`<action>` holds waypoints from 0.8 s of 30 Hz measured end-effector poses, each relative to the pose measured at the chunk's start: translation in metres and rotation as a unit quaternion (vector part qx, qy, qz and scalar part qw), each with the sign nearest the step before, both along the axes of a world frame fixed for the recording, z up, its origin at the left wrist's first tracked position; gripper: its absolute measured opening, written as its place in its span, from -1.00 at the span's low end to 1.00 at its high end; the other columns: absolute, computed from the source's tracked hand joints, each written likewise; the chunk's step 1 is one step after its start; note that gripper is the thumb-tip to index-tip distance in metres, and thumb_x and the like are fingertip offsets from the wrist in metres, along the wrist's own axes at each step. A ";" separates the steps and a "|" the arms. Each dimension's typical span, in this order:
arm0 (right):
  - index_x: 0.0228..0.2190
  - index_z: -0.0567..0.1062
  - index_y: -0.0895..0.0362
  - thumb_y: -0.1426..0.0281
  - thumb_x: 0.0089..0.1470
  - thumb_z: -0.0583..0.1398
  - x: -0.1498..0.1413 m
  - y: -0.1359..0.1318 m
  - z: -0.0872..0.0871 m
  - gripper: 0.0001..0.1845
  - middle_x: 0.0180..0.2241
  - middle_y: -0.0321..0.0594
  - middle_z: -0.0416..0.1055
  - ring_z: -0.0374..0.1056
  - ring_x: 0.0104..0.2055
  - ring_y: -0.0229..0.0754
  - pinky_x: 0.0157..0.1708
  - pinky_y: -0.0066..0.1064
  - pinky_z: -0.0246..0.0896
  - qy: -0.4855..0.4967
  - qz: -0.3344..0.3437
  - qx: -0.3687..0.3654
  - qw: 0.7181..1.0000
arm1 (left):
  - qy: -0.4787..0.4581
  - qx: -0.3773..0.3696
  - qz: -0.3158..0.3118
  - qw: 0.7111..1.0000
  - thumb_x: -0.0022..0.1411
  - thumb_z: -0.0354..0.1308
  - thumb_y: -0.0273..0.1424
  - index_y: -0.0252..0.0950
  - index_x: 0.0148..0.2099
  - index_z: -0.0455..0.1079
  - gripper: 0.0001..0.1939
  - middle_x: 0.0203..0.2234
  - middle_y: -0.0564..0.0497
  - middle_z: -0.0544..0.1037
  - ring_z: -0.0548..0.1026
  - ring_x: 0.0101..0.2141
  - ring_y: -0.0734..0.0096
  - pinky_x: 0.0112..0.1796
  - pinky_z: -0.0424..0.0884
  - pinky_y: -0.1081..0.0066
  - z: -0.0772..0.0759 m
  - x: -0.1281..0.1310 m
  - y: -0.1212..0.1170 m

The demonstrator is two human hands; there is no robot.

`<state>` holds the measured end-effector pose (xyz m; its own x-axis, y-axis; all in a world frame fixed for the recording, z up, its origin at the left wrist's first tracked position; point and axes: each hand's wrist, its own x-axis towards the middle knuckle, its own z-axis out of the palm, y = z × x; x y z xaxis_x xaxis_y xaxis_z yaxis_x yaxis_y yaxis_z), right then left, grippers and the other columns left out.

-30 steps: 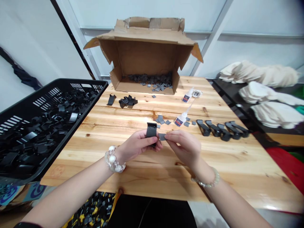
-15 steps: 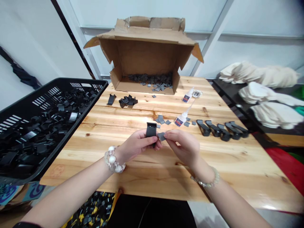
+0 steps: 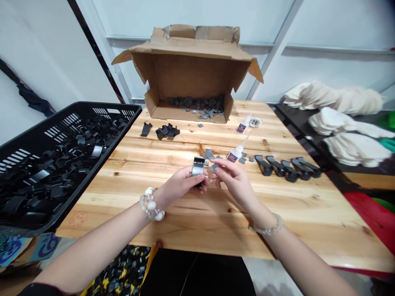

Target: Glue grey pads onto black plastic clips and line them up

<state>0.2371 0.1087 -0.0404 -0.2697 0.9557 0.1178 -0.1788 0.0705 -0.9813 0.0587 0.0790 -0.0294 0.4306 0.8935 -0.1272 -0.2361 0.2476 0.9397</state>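
Observation:
My left hand (image 3: 185, 181) is closed around a black plastic clip (image 3: 198, 165), its thumb across the front and light glinting off the curved face. Just to the right, my right hand (image 3: 232, 176) pinches a small grey pad (image 3: 214, 167) between thumb and fingers, a short gap from the clip. Loose grey pads (image 3: 209, 154) lie on the wood just beyond my hands. Beside them stands a small glue bottle (image 3: 235, 153) with a long thin nozzle. To the right, several black clips (image 3: 278, 167) are lined up in a row.
A cardboard box (image 3: 191, 78) on its side holds many grey pads at the back. Left is a black crate (image 3: 70, 107) full of black clips. Another glue bottle (image 3: 243, 124) and more clips (image 3: 167, 131) sit farther back. White gloves (image 3: 354, 148) are stacked at right.
The clip in my left hand has tilted, so its front now catches the light. My right hand has turned, and the pad has shifted slightly up and right.

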 end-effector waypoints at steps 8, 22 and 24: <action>-0.42 0.40 0.11 0.27 -0.14 0.36 -0.004 -0.001 -0.001 -0.72 -0.51 -0.33 0.42 0.34 -0.54 -0.31 -0.69 -0.54 0.23 -0.003 0.013 -0.054 0.998 | 0.008 0.001 0.009 1.000 0.16 0.24 -0.19 -0.37 -0.27 0.42 -0.70 -0.37 -0.01 0.48 0.41 -0.40 0.48 -0.37 0.32 0.45 0.002 -0.001 0.001; -0.51 0.50 0.15 0.31 -0.36 0.47 0.009 0.013 0.007 -0.66 -0.59 -0.30 0.47 0.40 -0.58 -0.27 -0.52 -0.36 0.40 0.014 -0.047 -0.078 0.996 | 0.019 -0.033 -0.006 0.999 0.10 0.28 -0.16 -0.39 -0.26 0.38 -0.64 -0.43 -0.01 0.52 0.47 -0.43 0.46 -0.32 0.40 0.40 -0.006 -0.001 0.003; -0.50 0.49 0.15 0.32 -0.37 0.47 0.010 0.013 0.009 -0.65 -0.59 -0.29 0.48 0.44 -0.54 -0.23 -0.49 -0.34 0.43 0.022 -0.050 -0.084 0.995 | 0.022 -0.051 -0.011 0.998 0.08 0.29 -0.15 -0.38 -0.26 0.36 -0.62 -0.44 -0.01 0.52 0.49 -0.44 0.46 -0.33 0.42 0.39 -0.007 0.001 0.003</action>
